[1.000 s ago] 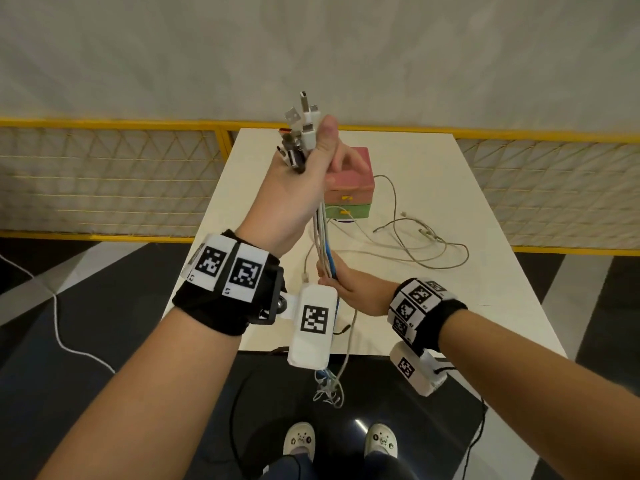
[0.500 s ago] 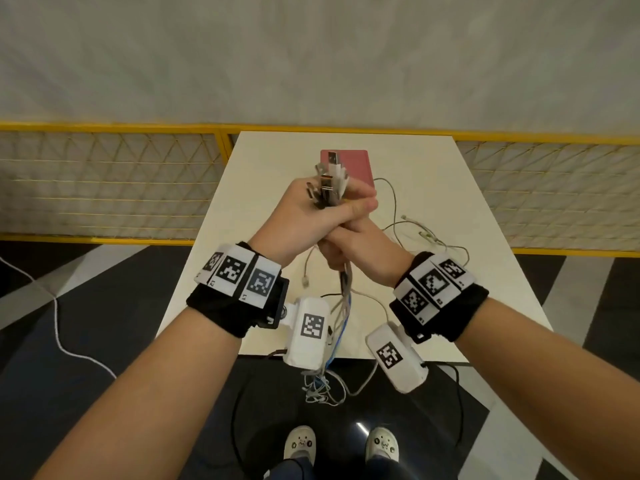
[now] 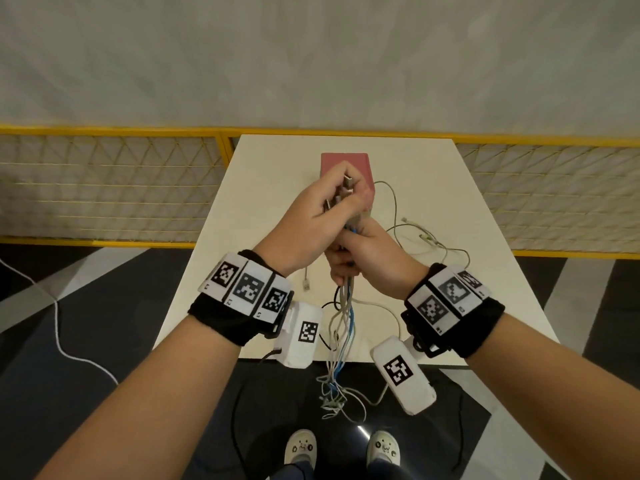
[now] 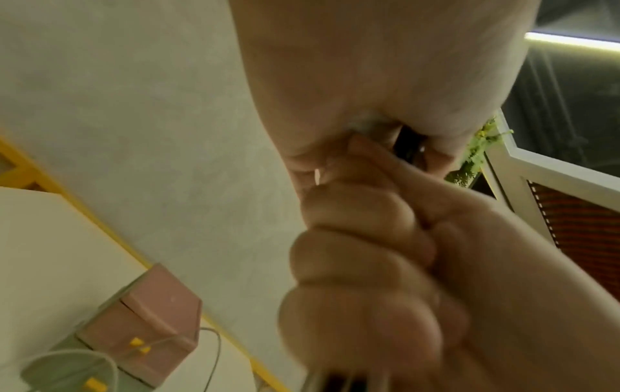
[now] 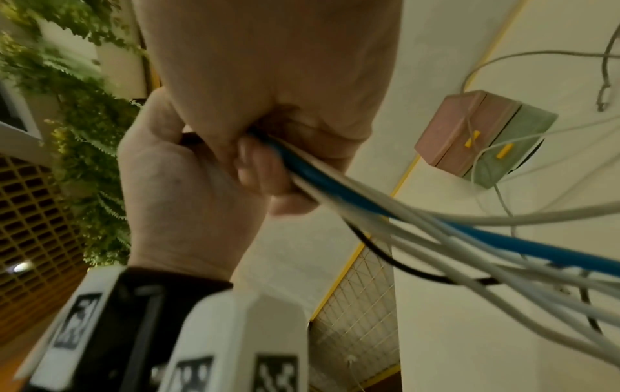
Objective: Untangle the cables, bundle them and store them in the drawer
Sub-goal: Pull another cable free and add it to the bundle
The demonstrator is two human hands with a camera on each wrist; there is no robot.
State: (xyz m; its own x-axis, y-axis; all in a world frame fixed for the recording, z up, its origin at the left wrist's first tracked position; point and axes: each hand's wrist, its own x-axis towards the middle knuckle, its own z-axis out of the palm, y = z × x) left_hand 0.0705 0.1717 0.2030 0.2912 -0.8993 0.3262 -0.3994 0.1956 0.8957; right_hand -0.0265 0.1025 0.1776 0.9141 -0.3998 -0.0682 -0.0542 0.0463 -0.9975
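Cable bundle (image 3: pixel 346 306) hidden inside both grips

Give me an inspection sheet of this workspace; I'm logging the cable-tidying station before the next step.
Surface: white table, loose cables on it.
Job's things: cable bundle, white, grey and one blue, plug ends up, tails hanging past the table's near edge; pink and green drawer box with yellow handles, drawers not visibly open.
Clutter: nothing seen.
Hands: left hand grips the bundle at the plugs; right hand grips it just below.
Cables: loose white cables right of the box; one draped over its front.
Surroundings: yellow mesh fence, pale wall, dark floor with a white cord.
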